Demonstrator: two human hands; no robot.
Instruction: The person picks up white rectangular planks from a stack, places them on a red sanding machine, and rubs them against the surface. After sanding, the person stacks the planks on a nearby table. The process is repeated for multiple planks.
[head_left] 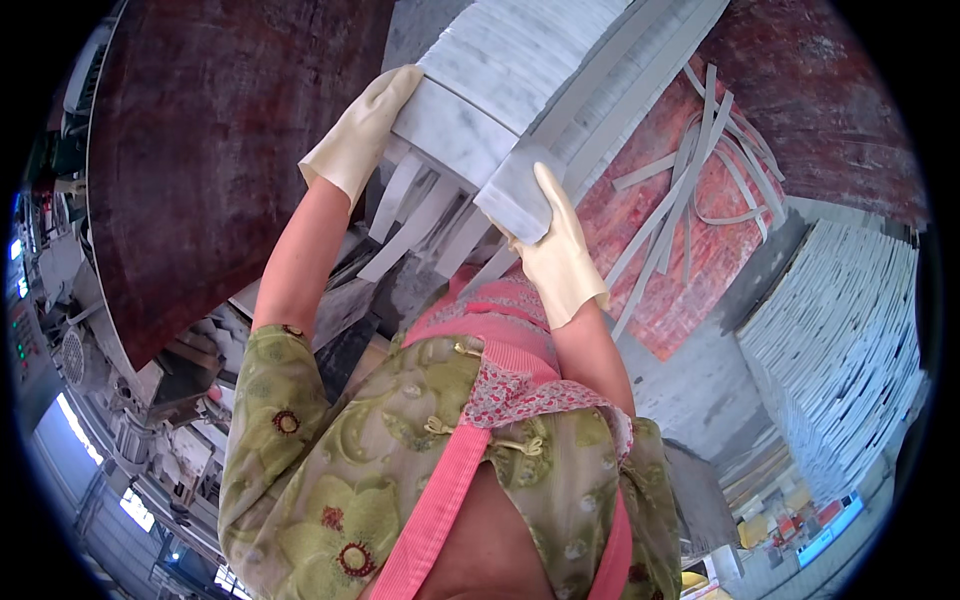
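Observation:
A stack of white-grey marble tiles (535, 45) lies at the top centre, its tiles packed face to face. At its near end is a marble tile (455, 128) with a dark gap behind it. My left hand (368, 128), in a cream rubber glove, is closed at that tile's left end, fingertips at the upper corner; its thumb is not clearly seen. My right hand (560, 250), gloved alike, grips a smooth pale marble piece (518, 190) at the stack's right corner. Its thumb lies on top and its other fingers are mostly hidden beneath.
Grey strips (405, 215) stick out below the stack. Loose strips (690, 170) lie tangled on a reddish board (640, 300) at right. Large dark red panels (230, 150) stand at left and upper right. A tall pile of thin slabs (840, 350) stands far right, machinery (135, 440) far left.

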